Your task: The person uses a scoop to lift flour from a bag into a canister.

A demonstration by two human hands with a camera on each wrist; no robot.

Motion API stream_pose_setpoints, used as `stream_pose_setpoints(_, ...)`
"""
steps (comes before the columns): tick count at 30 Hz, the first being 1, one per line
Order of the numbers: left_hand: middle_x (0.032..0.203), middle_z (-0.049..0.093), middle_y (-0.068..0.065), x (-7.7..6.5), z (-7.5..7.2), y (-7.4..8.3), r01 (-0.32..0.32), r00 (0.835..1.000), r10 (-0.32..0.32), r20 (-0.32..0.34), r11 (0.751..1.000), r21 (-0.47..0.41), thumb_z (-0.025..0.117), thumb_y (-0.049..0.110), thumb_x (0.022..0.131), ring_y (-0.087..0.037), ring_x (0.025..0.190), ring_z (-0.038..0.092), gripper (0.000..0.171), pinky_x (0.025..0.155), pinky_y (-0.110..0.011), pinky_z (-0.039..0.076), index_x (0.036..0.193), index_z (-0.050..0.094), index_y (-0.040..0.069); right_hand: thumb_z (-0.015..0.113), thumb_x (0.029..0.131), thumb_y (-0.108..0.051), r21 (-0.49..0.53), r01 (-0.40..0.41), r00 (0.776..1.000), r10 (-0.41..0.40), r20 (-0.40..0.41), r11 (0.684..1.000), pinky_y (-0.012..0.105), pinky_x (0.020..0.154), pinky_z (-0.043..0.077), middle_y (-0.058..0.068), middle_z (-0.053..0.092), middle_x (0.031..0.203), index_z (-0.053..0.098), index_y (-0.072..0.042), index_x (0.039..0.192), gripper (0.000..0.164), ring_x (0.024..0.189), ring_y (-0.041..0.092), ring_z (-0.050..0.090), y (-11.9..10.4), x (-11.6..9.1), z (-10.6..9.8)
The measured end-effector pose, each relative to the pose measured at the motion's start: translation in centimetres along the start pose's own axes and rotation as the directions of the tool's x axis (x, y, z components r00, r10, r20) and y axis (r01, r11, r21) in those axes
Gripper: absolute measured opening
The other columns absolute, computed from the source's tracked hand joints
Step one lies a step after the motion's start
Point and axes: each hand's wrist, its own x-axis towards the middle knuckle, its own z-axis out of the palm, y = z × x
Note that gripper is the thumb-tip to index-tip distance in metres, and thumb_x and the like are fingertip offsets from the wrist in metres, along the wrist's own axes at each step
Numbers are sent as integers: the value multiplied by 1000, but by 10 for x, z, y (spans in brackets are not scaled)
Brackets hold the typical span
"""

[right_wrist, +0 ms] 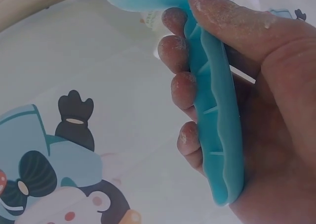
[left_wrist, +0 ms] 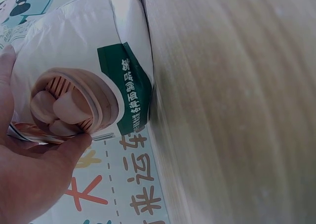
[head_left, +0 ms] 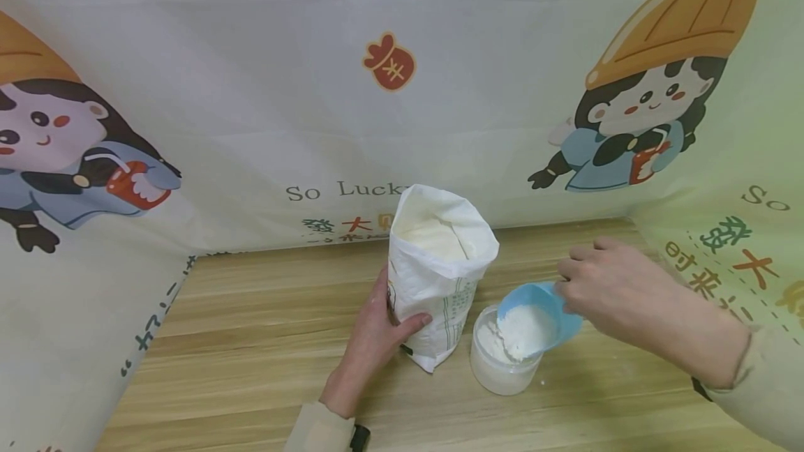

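Observation:
My left hand (head_left: 377,330) grips the lower side of a white flour bag (head_left: 433,298), thumb across its front. The bag stands upright with its top open and white powder showing inside. In the left wrist view, the bag (left_wrist: 74,41) carries a picture of buns in a steamer. A blue scoop (head_left: 565,319) is held by its handle in my right hand (head_left: 615,291). The right wrist view has my fingers wrapped round the ridged scoop handle (right_wrist: 217,120). Tilted over a clear round jar (head_left: 502,375), the scoop has powder at its lip, and powder lies in the jar too.
The wooden table (head_left: 251,340) has a few white specks near the jar. A printed cloth (head_left: 264,89) with cartoon figures and lettering rises behind the table and along both sides. The bag stands just left of the jar.

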Motion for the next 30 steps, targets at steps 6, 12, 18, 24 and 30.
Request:
stream_pose_setpoints(6, 156, 45, -19, 0, 0, 0, -1, 1000, 1, -5, 1000, 3, 90, 31, 82, -37, 140, 47, 109, 115, -57, 39, 164, 22, 14, 91, 73, -23, -5, 6, 1000, -6, -12, 1000, 29, 56, 34, -7, 50, 68, 74, -22, 75, 17, 65, 15, 46, -2, 1, -2)
stream_pose_setpoints(12, 156, 46, -20, 1, 0, -1, -9, 1000, 9, -6, 1000, -8, 89, 33, 83, -38, 139, 47, 107, 114, -58, 39, 164, 22, 14, 94, 69, -19, -7, 1, 1000, -1, -4, 1000, 29, 57, 35, -6, 53, 71, 76, -21, 76, 19, 67, 15, 48, -2, 0, -3)
stream_pose_setpoints(18, 156, 45, -20, 1, 0, -2, -10, 1000, 10, -4, 1000, -7, 89, 34, 83, -38, 140, 47, 107, 115, -58, 38, 164, 22, 14, 94, 69, -28, 9, 5, 1000, -5, -24, 1000, 29, 57, 38, -6, 56, 73, 75, -21, 77, 22, 69, 15, 52, 2, -3, 1)
stream_pose_setpoints(24, 157, 44, -19, 1, 1, -1, -4, 1000, 4, -2, 1000, 10, 89, 33, 83, -38, 141, 46, 108, 115, -58, 38, 164, 22, 14, 95, 69, -34, 80, -36, 998, 40, -49, 996, 33, 60, 45, -7, 58, 74, 73, -20, 78, 28, 71, 17, 56, 8, -13, 8)
stream_pose_setpoints(30, 159, 43, -18, 0, 1, 0, 17, 1000, -17, -1, 1000, 9, 90, 32, 82, -37, 142, 45, 109, 116, -56, 37, 165, 21, 16, 96, 70, -30, 171, -105, 992, 116, -57, 980, 37, 65, 51, -11, 55, 73, 72, -21, 80, 28, 70, 16, 53, 10, -24, 16)
